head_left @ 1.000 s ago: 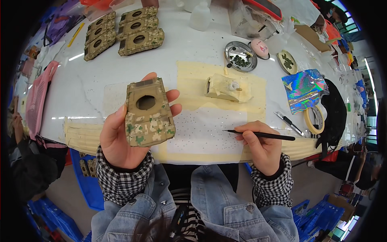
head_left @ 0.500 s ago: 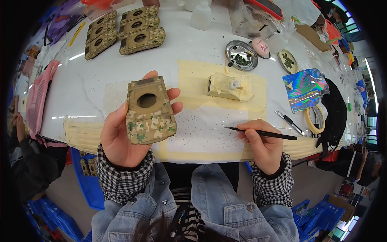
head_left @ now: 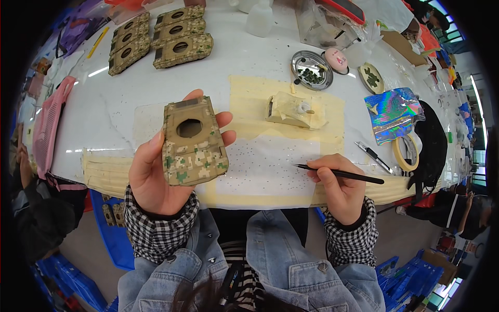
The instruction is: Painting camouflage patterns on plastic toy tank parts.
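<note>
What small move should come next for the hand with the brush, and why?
Probably bring the brush in the right hand over to the camouflage hull, since the left hand holds it raised and the brush tip is apart from it.

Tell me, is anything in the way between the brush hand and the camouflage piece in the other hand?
Nothing visible is. The right hand holds a thin brush, and only bare dotted sheet lies between its tip and the camouflage piece in the left hand.
</note>
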### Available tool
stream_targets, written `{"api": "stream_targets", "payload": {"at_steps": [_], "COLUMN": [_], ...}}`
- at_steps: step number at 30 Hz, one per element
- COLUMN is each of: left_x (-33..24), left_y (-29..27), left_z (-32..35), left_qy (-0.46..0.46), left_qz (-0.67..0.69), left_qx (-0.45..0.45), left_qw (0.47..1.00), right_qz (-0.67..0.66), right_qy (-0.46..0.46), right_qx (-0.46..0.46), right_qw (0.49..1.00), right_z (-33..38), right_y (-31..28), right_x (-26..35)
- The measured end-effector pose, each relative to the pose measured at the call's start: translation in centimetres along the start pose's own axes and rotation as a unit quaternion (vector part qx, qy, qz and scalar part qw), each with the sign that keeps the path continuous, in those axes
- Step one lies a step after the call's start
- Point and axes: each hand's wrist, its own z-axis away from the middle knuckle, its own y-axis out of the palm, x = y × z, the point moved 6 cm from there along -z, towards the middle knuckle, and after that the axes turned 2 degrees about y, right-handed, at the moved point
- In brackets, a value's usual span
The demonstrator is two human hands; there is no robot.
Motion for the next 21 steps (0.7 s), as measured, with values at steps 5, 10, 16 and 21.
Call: {"api": "stream_targets", "payload": {"at_steps": [5, 10, 16, 21], "left_x": [-0.01, 0.05, -0.05, -0.05], "left_y": [-0.02, -0.05, -0.02, -0.01], "left_z": [0.02, -0.02, -0.04, 0.02], "left_qy": [-0.001, 0.000, 0.001, 0.001], "left_qz": [0.009, 0.008, -0.007, -0.006], "left_qx": [0.006, 0.006, 0.004, 0.003], "left_qw": [1.000, 1.000, 1.000, 1.000], "right_qz": [0.008, -0.002, 0.000, 0.014], "right_qy": [-0.012, -0.004, -0.012, -0.014], "right_qx": [0.009, 0.000, 0.001, 0.010], "right_qw": [1.000, 1.000, 1.000, 1.000], "right_z": [-0.03, 0.02, -0.06, -0.10], "right_y": [0.04, -0.04, 0.05, 0.10], "right_x": [0.13, 0.10, 0.21, 0.26]}}
